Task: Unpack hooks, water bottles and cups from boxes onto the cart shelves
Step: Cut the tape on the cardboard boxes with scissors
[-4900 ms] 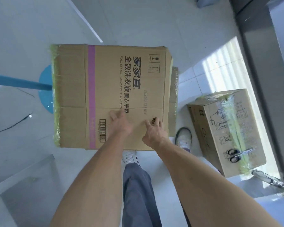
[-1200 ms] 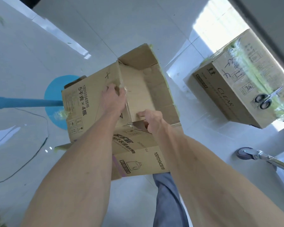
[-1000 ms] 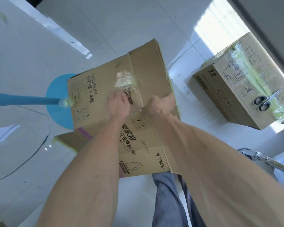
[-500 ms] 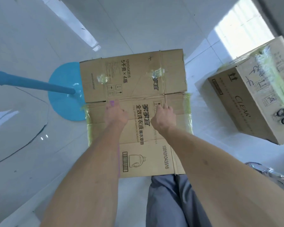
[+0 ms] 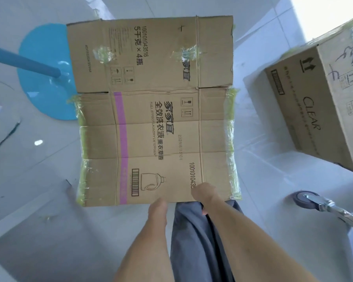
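The pale glossy tiled floor [image 5: 49,159] fills the view beneath me. On it, right in front of me, lies the flattened brown cardboard detergent box [image 5: 155,127], its printed face up, a pink stripe running near to far down its left part and greenish clear tape along its left and right edges. A far panel with black print and scraps of crumpled tape lies flat beyond the fold.

To the right, apart from the flat one, stands the second brown cardboard box printed CLEAR [image 5: 318,102], closed, with greenish tape across its top.

At far left a round blue base plate [image 5: 43,78] sits on the floor, its right side tucked under the flat box's far-left corner, with a blue pole [image 5: 22,64] slanting out to the left edge.

My grey trouser leg [image 5: 196,241] hangs below the box's near edge. At near right a grey caster wheel on a metal leg [image 5: 306,198] rests on the floor.

My right hand [image 5: 204,193] grips the near edge of the flat box: thumb pressed on top, fingers curled underneath. My left hand [image 5: 157,206] is at the same near edge; its fingers are hidden, so I cannot tell whether it holds the cardboard.
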The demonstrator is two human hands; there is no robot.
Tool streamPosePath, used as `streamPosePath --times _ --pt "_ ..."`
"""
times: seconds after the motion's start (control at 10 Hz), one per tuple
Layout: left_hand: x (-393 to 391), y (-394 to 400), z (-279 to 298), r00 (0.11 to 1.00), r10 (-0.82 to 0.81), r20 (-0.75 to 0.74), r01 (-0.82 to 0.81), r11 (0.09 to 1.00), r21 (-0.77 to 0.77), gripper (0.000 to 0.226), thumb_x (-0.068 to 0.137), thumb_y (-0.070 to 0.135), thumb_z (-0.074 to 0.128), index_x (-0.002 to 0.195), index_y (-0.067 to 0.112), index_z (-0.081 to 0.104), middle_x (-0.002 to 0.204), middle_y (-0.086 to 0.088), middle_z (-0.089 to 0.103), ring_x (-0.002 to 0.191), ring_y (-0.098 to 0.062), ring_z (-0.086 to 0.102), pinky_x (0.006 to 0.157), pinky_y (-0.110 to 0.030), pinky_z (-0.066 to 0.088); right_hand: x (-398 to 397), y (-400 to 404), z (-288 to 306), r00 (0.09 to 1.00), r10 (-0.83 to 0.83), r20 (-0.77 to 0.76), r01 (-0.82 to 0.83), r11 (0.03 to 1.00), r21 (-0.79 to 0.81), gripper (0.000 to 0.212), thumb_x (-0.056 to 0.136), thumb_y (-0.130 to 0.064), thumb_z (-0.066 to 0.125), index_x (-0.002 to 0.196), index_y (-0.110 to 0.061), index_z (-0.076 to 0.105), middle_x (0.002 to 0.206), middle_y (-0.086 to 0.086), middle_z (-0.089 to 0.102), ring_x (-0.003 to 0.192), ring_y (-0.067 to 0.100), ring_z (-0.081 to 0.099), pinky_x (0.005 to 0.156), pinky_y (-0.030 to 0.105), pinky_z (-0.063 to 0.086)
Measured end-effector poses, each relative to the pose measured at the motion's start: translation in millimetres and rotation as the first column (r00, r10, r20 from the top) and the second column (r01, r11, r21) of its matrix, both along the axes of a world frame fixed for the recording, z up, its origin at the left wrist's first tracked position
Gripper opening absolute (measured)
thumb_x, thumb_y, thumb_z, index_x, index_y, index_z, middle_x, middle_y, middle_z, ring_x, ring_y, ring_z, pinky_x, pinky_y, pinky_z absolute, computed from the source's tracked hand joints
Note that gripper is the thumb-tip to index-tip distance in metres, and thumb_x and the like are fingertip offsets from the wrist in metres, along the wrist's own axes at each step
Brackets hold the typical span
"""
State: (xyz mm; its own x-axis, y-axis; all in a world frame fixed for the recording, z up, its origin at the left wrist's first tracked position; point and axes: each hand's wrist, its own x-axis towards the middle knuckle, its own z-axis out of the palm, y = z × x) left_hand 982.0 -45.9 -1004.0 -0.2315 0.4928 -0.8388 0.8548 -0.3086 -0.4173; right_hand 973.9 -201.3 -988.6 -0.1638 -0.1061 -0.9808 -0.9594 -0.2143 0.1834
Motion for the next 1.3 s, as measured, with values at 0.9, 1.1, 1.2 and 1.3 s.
streamPosePath --times 0.9,1.1,1.2,1.3 --pt "170.1 -149.0 -61.1 0.860 0.406 0.309 -0.257 0.868 -0.425 0.040 0.103 0.028 0.036 0.142 0.020 0.037 0.133 -0.016 0.050 0.116 -0.031 0.060 0.086 -0.038 0.041 97.2 -107.5 -57.8 0.657 -0.557 0.508 0.675 0.734 -0.068 0.024 0.090 -0.026 0.055 0.113 -0.020 0.051 0.111 -0.001 0.046 0.099 0.019 0.048 0.089 0.029 0.039" --pt "179.9 -171.2 -26.2 0.701 -0.511 0.497 0.628 0.772 -0.092 0.030 0.092 0.014 0.043 0.117 0.003 0.056 0.120 -0.019 0.061 0.094 -0.030 0.053 0.072 -0.031 0.034 81.7 -114.7 -25.3 0.788 -0.414 0.455 0.551 0.805 -0.222 0.050 0.095 -0.022 0.049 0.142 -0.007 0.043 0.103 0.004 0.053 0.095 0.023 0.053 0.083 0.026 0.040" --pt "174.4 -179.2 6.3 0.417 -0.776 0.474 0.886 0.464 -0.019 0.041 0.093 0.017 0.044 0.134 0.010 0.044 0.129 -0.014 0.056 0.116 -0.032 0.054 0.081 -0.033 0.040 62.1 -131.6 4.0 0.798 -0.416 0.436 0.578 0.734 -0.357 0.046 0.094 -0.020 0.048 0.137 -0.004 0.048 0.109 0.010 0.063 0.096 0.028 0.057 0.080 0.025 0.038" --pt "186.8 -210.8 42.3 0.255 -0.863 0.436 0.959 0.284 0.001 0.042 0.092 0.018 0.044 0.134 0.011 0.041 0.130 -0.015 0.054 0.116 -0.034 0.055 0.083 -0.035 0.042 55.0 -165.1 39.5 0.759 -0.479 0.441 0.648 0.621 -0.441 0.044 0.093 -0.018 0.048 0.135 -0.004 0.050 0.118 0.018 0.064 0.105 0.032 0.061 0.079 0.027 0.039"
